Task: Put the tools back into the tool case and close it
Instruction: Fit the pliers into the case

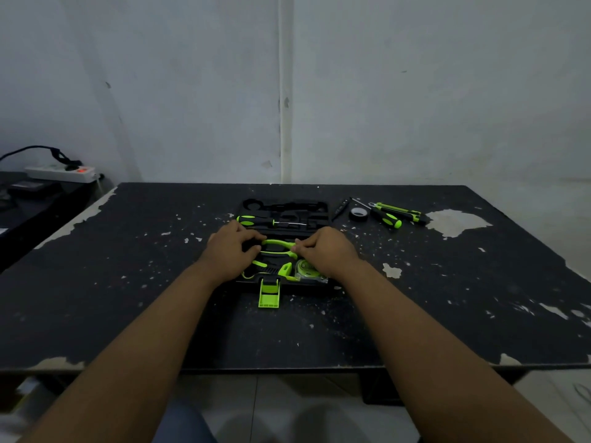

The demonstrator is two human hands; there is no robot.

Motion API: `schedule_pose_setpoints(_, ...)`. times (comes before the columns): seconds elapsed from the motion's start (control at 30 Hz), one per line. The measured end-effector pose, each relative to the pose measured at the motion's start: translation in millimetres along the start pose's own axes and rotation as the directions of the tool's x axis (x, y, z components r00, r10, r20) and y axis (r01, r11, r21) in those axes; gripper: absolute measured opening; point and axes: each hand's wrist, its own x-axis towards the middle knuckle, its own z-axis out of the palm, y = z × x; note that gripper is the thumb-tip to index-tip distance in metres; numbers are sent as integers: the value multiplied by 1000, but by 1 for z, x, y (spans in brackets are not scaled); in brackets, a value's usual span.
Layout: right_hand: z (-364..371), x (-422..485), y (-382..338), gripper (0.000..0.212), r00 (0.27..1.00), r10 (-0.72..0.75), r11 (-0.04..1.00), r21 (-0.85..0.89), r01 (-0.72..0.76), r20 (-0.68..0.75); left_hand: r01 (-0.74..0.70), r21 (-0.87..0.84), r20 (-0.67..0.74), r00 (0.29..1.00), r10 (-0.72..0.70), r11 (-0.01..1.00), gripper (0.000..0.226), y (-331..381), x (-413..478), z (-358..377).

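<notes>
Pliers [277, 244] with green handles lie across the near half of the open tool case [284, 206], which sits mid-counter with its green latch [269, 294] hanging toward the person. Both hands are on them. The left grip [235, 247] is curled tight over the dark end, thumb underneath. The right grip [326, 249] is nearly closed too, its fingertips pinching the tip of the handles. Neither has any slack to speak of.

The step in hand looks like seating the pliers in their moulded slot. A tape measure [305, 270] already sits in the same half, just beside the right wrist, and one screwdriver [265, 220] rests in the far half.

Next move, as I judge it: press until the pliers lie flush, let go, then reach far right. Well apart from the case on the counter [128, 282] wait a tape roll [358, 214], a second screwdriver [385, 217], a green-and-black cutter [399, 210] and a slim dark pen-like tool [339, 209]. Closing comes only after those are in.
</notes>
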Motion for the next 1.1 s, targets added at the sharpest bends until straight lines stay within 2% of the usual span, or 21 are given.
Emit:
schedule_pose_setpoints(0.13,2,-5,3,23,999,-26,996,79,29,-39,1,-15,2,1000,-1,1000,37,2,-2,-1)
schedule_pose_setpoints(0.2,0,-6,3,25,999,-39,995,87,42,-35,25,-36,17,1000,-24,999,45,3,-1,-2)
schedule_pose_setpoints(0.4,-3,1,8,28,999,-46,994,101,47,-14,92,-132,-5,996,-94,987,50,13,-5,-3)
schedule_pose_setpoints(0.57,-3,-1,8,30,997,-67,993,93,71,-44,40,-232,-30,998,-48,972,50,13,-14,-8)
schedule_pose_setpoints(0.63,-6,-2,6,34,997,-70,993,97,74,-43,-16,-156,-9,1000,15,988,52,15,-19,-10)
schedule_pose_setpoints(0.73,-12,-4,3,32,995,-101,993,58,100,15,-98,72,91,992,91,993,59,22,-24,-10)
schedule_pose_setpoints(0.87,-17,-14,3,37,985,-168,985,57,165,49,-94,120,121,990,79,988,61,25,-23,-10)
schedule_pose_setpoints(0.97,-17,-21,12,34,979,-198,971,127,201,-39,-108,108,140,986,92,988,71,24,-21,-13)
schedule_pose_setpoints(1.1,-24,-25,27,30,957,-185,952,202,232,-225,-136,68,76,989,131,988,61,33,-17,-13)
